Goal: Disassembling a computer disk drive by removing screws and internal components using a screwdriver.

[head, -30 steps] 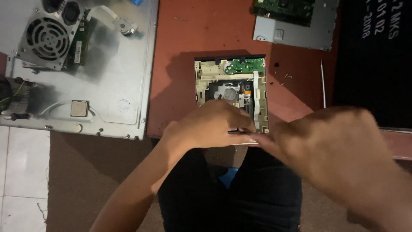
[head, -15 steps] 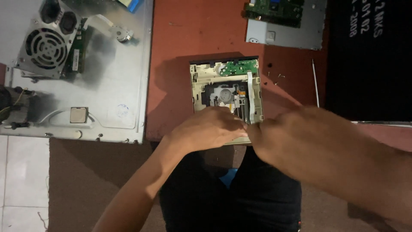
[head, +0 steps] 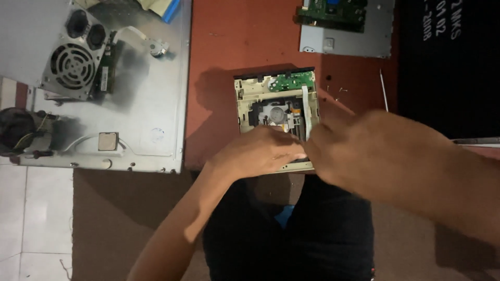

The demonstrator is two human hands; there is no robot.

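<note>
on the red-brown table (head: 234, 41), both our hands have slid nearer along the opened beige optical drive (head: 276, 101); left hand (head: 260, 151) rests flat, right hand (head: 364, 151) grip unclear.

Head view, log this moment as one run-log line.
left hand: on opened optical drive | right hand: at drive's near right edge | drive on red table

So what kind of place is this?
Probably a makeshift electronics repair spot: an opened optical drive on a red table, a stripped computer chassis with fan, and a loose circuit board.
</note>
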